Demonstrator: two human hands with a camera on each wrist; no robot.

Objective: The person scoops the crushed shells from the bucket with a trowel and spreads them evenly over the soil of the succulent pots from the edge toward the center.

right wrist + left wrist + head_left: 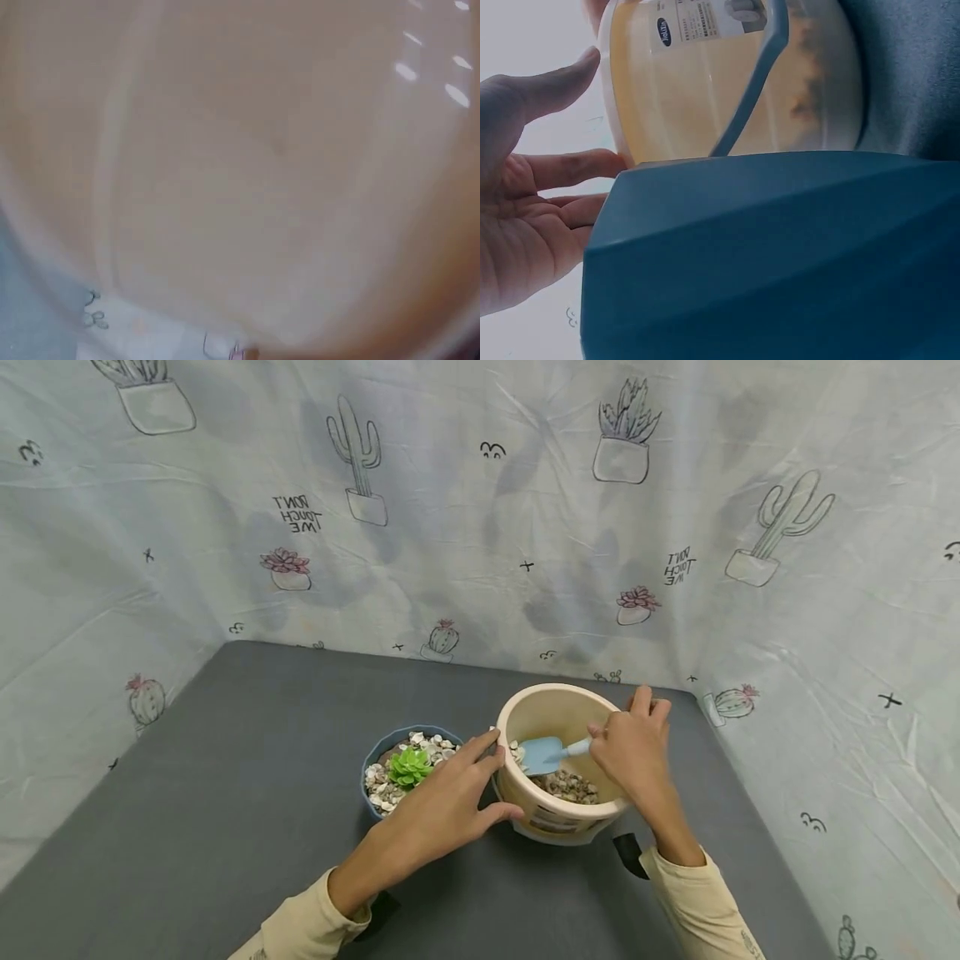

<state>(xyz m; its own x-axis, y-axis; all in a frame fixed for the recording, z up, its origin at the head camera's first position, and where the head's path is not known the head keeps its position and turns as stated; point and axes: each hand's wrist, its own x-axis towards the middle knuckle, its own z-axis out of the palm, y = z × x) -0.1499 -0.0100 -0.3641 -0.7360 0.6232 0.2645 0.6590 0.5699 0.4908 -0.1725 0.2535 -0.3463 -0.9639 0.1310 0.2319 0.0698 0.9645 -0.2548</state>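
Note:
My right hand (636,747) grips the pale handle of a small blue shovel (542,755) inside a cream bucket (555,688). Some whitish stones (517,753) sit by the blade's tip, near the left inner wall. Brownish pebbles (572,787) cover part of the bucket's bottom. My left hand (442,802) has its fingers extended, fingertips at the bucket's left rim and thumb apart below. Under that arm stands a blue plant pot (780,247) with a green succulent (410,767) among white stones. The right wrist view is filled by the bucket's inner wall (247,172), blurred.
A grey-covered table (225,793) carries both containers. White cloth (480,552) printed with cacti hangs at the back and both sides. The bucket's grey-blue carrying handle (757,82) hangs against its outer wall, below a printed label (697,21).

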